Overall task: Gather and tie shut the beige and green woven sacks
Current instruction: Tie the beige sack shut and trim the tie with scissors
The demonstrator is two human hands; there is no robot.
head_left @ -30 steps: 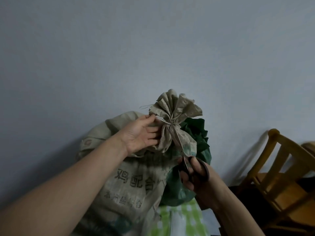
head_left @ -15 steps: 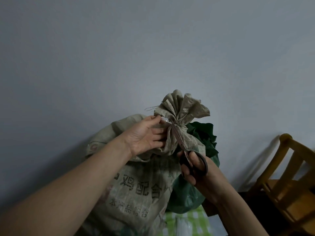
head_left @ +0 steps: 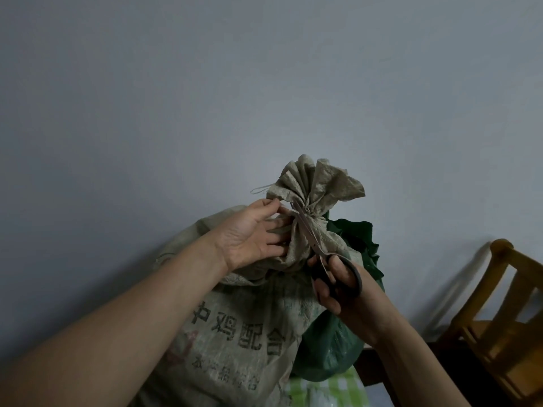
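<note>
A: Where is the beige woven sack with printed lettering [head_left: 235, 333] sitting?

B: Against the grey wall, its gathered neck bunching above a tied string [head_left: 308, 207]; the dark green woven sack [head_left: 332, 348] is leaning just behind it.

A: And the hands?

B: The left hand [head_left: 252, 235] is pinching the string end. The right hand [head_left: 338, 284] is gripping black-handled metal scissors [head_left: 318, 248], blades reaching the knot.

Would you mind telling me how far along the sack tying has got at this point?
Done: the beige sack has its neck gathered and bound with string. In hand: the right hand holds scissors at the knot while the left hand steadies the neck, seemingly to trim the string. Left: the green sack behind; whether it is tied is hidden.
</note>
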